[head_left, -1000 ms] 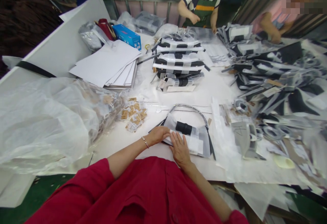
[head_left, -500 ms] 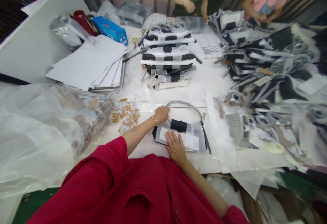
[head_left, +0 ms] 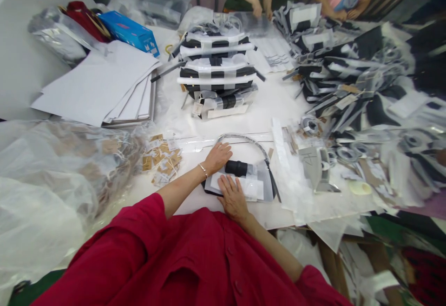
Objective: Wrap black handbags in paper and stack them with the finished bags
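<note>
A grey-and-black handbag [head_left: 269, 188] lies flat on the white table in front of me. Its long handle [head_left: 256, 141], wrapped in clear plastic, arches away from me. On the bag rest a white sheet [head_left: 256, 189] and a black rolled piece [head_left: 236, 168]. My right hand [head_left: 232, 198] lies flat on the sheet, fingers spread. My left hand [head_left: 218, 155] is over the bag's upper left, beside the handle's left end and the black piece, with its fingers stretched out; whether it touches the bag I cannot tell.
Several wrapped black bags [head_left: 218, 76] stand at the back. Brown hang tags [head_left: 162, 155] and plastic sheeting [head_left: 45, 180] are on the left, near paper sheets [head_left: 101, 83] and a blue box [head_left: 128, 31]. Bag parts [head_left: 365, 87] are heaped on the right. Two people work across the table.
My left hand has moved from the handle's left end toward the bag and straightened its fingers. My right hand stays flat on the sheet. The camera view has shifted slightly.
</note>
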